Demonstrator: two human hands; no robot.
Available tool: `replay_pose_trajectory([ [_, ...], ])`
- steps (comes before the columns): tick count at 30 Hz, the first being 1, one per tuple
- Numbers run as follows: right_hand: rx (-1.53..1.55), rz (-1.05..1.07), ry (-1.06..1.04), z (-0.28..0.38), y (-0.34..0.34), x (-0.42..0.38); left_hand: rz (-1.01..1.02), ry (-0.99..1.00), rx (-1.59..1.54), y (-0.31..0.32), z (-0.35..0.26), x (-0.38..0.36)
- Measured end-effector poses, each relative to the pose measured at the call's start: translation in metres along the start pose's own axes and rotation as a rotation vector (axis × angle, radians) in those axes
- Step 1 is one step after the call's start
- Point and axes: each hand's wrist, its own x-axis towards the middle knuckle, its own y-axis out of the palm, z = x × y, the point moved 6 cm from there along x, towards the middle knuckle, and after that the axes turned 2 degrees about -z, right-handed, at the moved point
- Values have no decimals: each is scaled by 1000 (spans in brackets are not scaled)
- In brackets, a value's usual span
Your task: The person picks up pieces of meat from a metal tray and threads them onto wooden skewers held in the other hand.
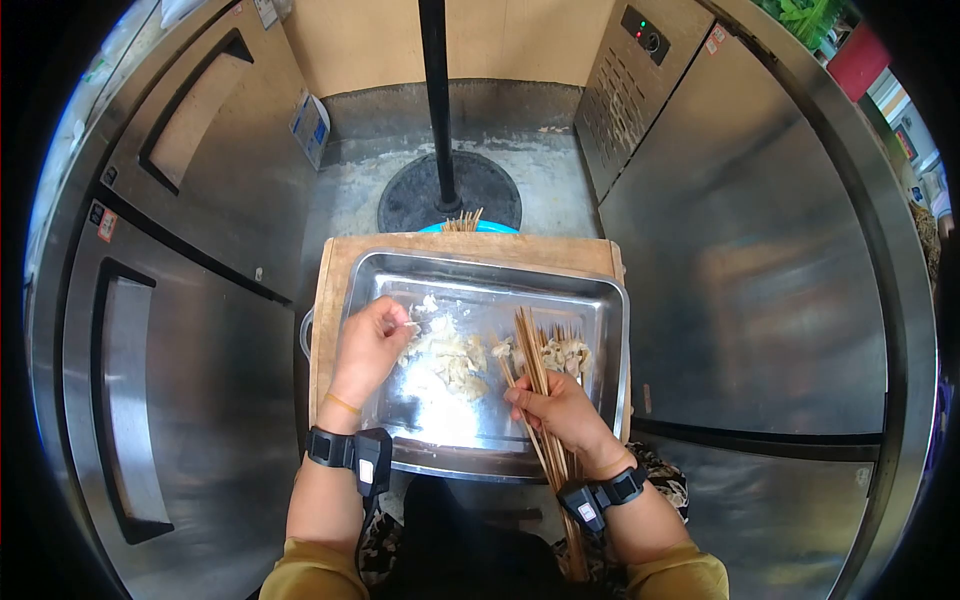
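Observation:
My right hand (pixel 556 408) is closed around a bundle of thin wooden skewers (pixel 531 352). One skewer stands apart from the bundle, with a pale food piece (pixel 502 349) at its tip. My left hand (pixel 372 345) pinches a small whitish piece of food (pixel 411 324) between thumb and fingertips, over the left part of a metal tray (pixel 490 262). Loose pale food pieces (pixel 452 362) lie on the tray between my hands. Skewered pieces (pixel 568 356) rest at the tray's right side, partly behind the bundle.
The tray sits on a wooden board (pixel 335 262). Behind it are a blue container (pixel 488 227) with skewers and a black pole (pixel 440 110) on a round base. Stainless steel cabinets (pixel 200 370) stand close on the left, and a steel cabinet (pixel 745 250) on the right.

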Motion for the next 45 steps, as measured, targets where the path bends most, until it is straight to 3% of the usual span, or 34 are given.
replay_pose_trajectory([
  [3,1,-11,20,0,1,-2,172,-99,-456,14,-4,-5],
  [12,-21,11,19,-4,-1,1,230,-254,-309,30,-7,-25],
  [18,-45,18,43,-4,2,0,219,-198,-585,47,-10,-31],
  [21,-2,30,30,-4,1,-1,220,-264,-667,55,-23,-26],
  [30,-2,20,35,0,-1,-1,231,-288,-585,60,-18,-14],
  [45,23,89,36,-2,5,-1,165,-359,-898,80,-31,-12],
])
